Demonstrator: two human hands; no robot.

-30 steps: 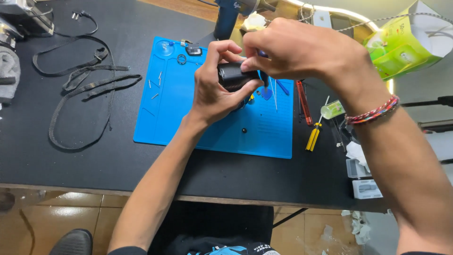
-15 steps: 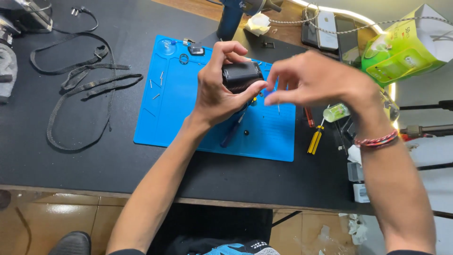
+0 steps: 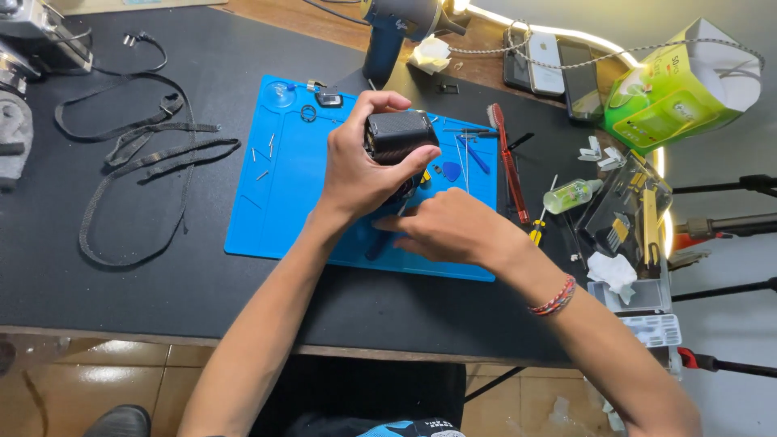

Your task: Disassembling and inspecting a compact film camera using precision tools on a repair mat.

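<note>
My left hand [image 3: 354, 174] is raised over the blue work mat [image 3: 283, 202] and grips a small black ribbed device [image 3: 398, 136] from the side, thumb along its front edge. My right hand [image 3: 453, 231] lies low on the mat just below the device. Its fingertips are drawn together on the upper end of a dark-handled tool [image 3: 377, 243] that lies on the mat, with the handle sticking out to the left. A beaded bracelet [image 3: 554, 298] circles my right wrist. Small screws and a blue pick [image 3: 451, 171] are scattered on the mat near both hands.
Black straps [image 3: 137, 162] sprawl left of the mat. A grey-blue heat gun [image 3: 395, 28] stands behind it. To the right are a red-handled brush [image 3: 507, 158], a small bottle [image 3: 571, 195], a yellow screwdriver [image 3: 537, 235], a parts tray [image 3: 639, 243], phones [image 3: 550, 61] and a green box [image 3: 672, 89].
My right hand left the top of the device, swung out to the right, then dropped to the mat onto the dark tool. My left hand kept hold of the device and tilted it upright.
</note>
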